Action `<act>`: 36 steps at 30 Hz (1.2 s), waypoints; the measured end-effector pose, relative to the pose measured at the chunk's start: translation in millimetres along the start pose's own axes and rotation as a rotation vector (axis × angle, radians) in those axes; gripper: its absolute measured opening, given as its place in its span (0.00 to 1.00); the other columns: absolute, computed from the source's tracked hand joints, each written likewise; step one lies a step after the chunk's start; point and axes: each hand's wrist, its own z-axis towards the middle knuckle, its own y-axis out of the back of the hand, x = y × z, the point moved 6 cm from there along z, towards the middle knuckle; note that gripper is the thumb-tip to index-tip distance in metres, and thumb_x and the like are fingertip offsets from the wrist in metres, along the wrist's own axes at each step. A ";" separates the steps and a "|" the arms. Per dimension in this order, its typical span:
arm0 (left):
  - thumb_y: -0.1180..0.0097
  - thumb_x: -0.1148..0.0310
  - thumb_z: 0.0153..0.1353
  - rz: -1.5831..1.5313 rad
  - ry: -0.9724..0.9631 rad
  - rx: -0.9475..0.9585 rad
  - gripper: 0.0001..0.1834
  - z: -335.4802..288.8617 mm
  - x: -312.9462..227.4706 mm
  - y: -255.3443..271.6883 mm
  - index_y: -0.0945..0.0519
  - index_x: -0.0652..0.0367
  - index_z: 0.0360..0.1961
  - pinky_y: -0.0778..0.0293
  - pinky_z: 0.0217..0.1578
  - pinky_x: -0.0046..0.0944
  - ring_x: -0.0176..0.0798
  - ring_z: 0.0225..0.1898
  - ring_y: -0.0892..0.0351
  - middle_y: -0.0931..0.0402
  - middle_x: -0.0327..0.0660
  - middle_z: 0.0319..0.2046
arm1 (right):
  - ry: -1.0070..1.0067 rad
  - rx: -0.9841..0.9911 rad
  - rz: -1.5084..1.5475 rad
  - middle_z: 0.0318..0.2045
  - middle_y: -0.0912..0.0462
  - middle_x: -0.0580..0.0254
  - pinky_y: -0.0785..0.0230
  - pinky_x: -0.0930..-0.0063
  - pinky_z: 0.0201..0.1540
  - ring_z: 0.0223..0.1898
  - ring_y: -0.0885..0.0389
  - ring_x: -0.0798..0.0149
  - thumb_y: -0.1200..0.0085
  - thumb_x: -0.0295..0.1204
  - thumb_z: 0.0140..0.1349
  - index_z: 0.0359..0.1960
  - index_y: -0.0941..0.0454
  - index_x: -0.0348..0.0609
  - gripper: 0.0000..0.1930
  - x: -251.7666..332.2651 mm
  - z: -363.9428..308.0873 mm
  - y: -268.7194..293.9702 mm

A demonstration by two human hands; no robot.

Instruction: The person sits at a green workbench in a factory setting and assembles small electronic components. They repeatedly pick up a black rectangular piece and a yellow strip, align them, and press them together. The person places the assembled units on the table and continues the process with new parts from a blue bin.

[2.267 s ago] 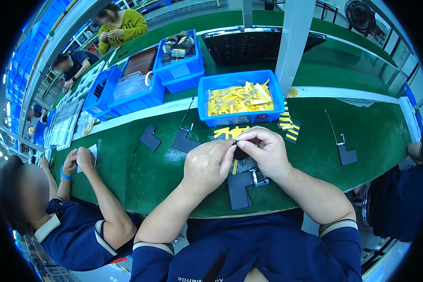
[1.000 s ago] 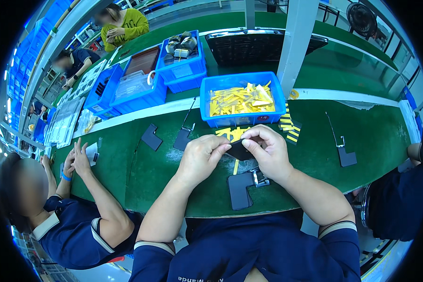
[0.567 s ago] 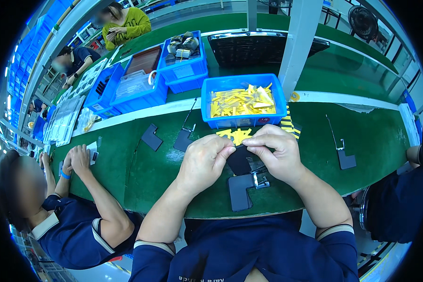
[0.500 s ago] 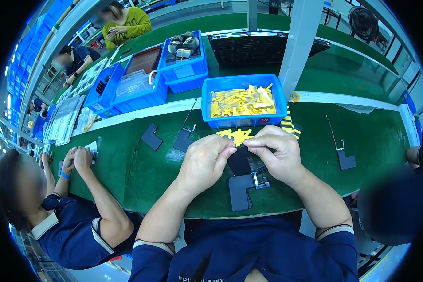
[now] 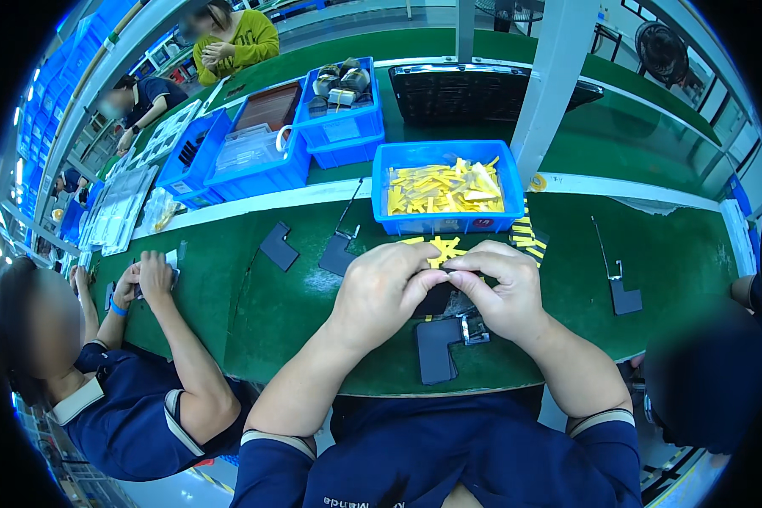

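My left hand (image 5: 379, 292) and my right hand (image 5: 501, 288) meet over the green belt (image 5: 254, 296), fingertips pinched together on a flat black part (image 5: 437, 298) held between them. Just beyond my fingers lie a few yellow strips (image 5: 438, 246). Below my hands another black L-shaped part (image 5: 437, 347) with a small metal connector lies on the belt. A blue bin (image 5: 444, 189) full of yellow strips stands right behind my hands.
More black L-shaped parts (image 5: 278, 245) (image 5: 338, 252) (image 5: 625, 295) lie on the belt. Blue bins (image 5: 340, 110) (image 5: 254, 152) and a black tray (image 5: 474, 91) stand further back, beside a white post (image 5: 550, 85). A person (image 5: 118, 364) works at my left; others sit far left.
My hands dropped closer to the belt and now hold a black part; earlier they held a yellow strip higher up. The person at my left lowered a raised hand to the belt.
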 end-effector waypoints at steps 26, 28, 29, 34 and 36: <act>0.39 0.74 0.50 -0.140 0.127 0.181 0.09 -0.2 12.1 -3.3 0.21 0.62 0.34 0.27 0.35 0.33 0.35 0.32 0.22 0.22 0.41 0.29 | 0.101 0.006 -0.113 0.23 0.23 0.56 0.31 0.69 0.27 0.24 0.23 0.58 0.41 0.22 0.50 0.29 0.21 0.37 0.05 7.9 -2.5 -2.7; 0.39 0.75 0.50 -0.125 0.118 0.205 0.09 -1.7 11.4 -3.1 0.21 0.62 0.35 0.27 0.35 0.33 0.35 0.32 0.22 0.22 0.41 0.29 | 0.097 0.051 -0.120 0.24 0.23 0.56 0.31 0.70 0.29 0.25 0.23 0.58 0.41 0.22 0.50 0.30 0.21 0.37 0.06 6.2 -2.8 -5.9; 0.39 0.75 0.50 -0.163 0.149 0.207 0.09 -3.0 14.3 -2.8 0.21 0.62 0.35 0.27 0.35 0.32 0.35 0.32 0.22 0.22 0.41 0.29 | 0.095 0.074 -0.123 0.24 0.23 0.55 0.30 0.70 0.30 0.26 0.23 0.58 0.41 0.22 0.50 0.31 0.21 0.37 0.06 5.0 -2.9 -7.3; 0.42 0.78 0.52 -0.330 0.443 0.091 0.08 -9.3 62.9 23.2 0.20 0.63 0.36 0.29 0.33 0.30 0.26 0.30 0.26 0.23 0.34 0.29 | -0.015 0.000 -0.019 0.38 0.25 0.56 0.29 0.72 0.37 0.34 0.24 0.63 0.42 0.22 0.52 0.42 0.24 0.37 0.14 -3.9 -0.1 -4.2; 0.42 0.79 0.51 -0.476 0.606 -0.031 0.09 -18.5 109.7 52.8 0.19 0.62 0.36 0.32 0.36 0.26 0.24 0.30 0.27 0.24 0.32 0.27 | -0.069 -0.010 0.009 0.41 0.26 0.57 0.28 0.75 0.39 0.36 0.25 0.65 0.42 0.22 0.52 0.45 0.25 0.37 0.16 -10.2 -0.9 -1.0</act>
